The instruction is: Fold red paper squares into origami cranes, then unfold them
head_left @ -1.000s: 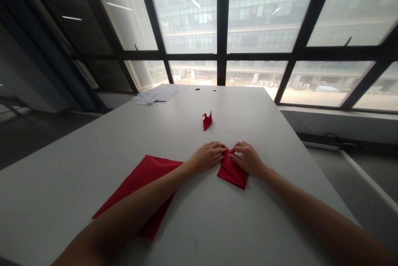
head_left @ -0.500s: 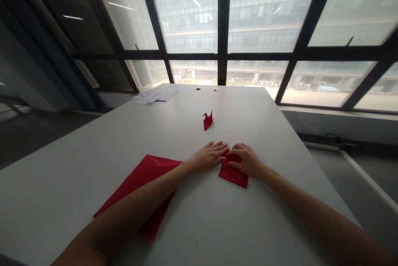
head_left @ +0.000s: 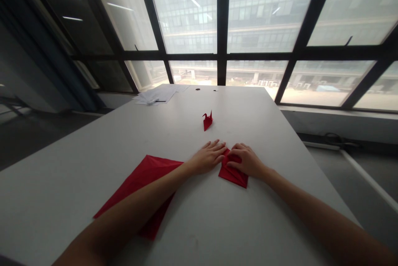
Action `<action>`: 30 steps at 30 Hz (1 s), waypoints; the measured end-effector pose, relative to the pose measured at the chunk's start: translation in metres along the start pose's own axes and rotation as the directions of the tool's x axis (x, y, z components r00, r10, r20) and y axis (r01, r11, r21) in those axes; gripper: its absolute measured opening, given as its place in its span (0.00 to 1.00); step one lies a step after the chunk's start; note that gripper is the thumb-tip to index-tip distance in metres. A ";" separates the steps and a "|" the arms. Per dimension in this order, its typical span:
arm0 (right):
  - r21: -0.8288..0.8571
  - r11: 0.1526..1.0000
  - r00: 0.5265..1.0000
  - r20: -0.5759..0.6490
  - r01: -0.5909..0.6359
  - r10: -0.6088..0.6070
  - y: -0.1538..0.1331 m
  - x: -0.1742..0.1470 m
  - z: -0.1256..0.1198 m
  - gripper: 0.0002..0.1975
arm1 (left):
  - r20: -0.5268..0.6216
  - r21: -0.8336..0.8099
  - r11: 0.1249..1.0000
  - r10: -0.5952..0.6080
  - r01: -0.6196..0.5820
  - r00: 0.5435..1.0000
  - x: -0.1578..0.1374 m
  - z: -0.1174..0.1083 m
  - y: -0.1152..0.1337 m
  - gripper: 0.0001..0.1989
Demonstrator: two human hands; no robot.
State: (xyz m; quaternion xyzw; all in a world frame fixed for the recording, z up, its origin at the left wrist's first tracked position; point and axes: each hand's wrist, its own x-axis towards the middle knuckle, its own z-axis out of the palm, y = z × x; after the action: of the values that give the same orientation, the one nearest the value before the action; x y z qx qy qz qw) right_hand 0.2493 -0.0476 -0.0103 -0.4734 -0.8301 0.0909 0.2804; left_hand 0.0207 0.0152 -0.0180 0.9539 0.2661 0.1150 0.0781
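A small folded piece of red paper (head_left: pixel 233 177) lies flat on the white table with crease lines showing. My left hand (head_left: pixel 207 158) rests palm down at its left edge, fingers stretched out, the tips touching its upper left side. Over the upper right part of the same paper, my right hand (head_left: pixel 248 160) has curled fingers, thumb and forefinger pressed on it. The paper's right corner is hidden beneath that hand. Beyond both hands stands a red origami crane (head_left: pixel 207 122).
A larger creased red paper sheet (head_left: pixel 137 179) lies under my left forearm, partly covered by it. White papers (head_left: pixel 161 93) are spread at the table's far left, with a dark thin item among them. The white table (head_left: pixel 199 216) reaches toward tall windows.
My left hand's fingers have shifted very slightly up and left along the paper's edge. My right hand and the folded paper stay practically where they were.
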 end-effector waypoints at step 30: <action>-0.180 0.983 0.957 0.291 0.042 0.013 0.014 -0.008 0.001 0.33 | 0.130 -0.032 0.981 0.192 -0.190 0.973 -0.005 -0.013 0.010 0.34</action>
State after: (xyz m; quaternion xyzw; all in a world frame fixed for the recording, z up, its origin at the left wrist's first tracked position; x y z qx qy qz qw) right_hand 0.2626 -0.0470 -0.0202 -0.4726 -0.8706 0.0804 0.1111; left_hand 0.0175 0.0054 -0.0047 0.9798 0.1663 0.0609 0.0932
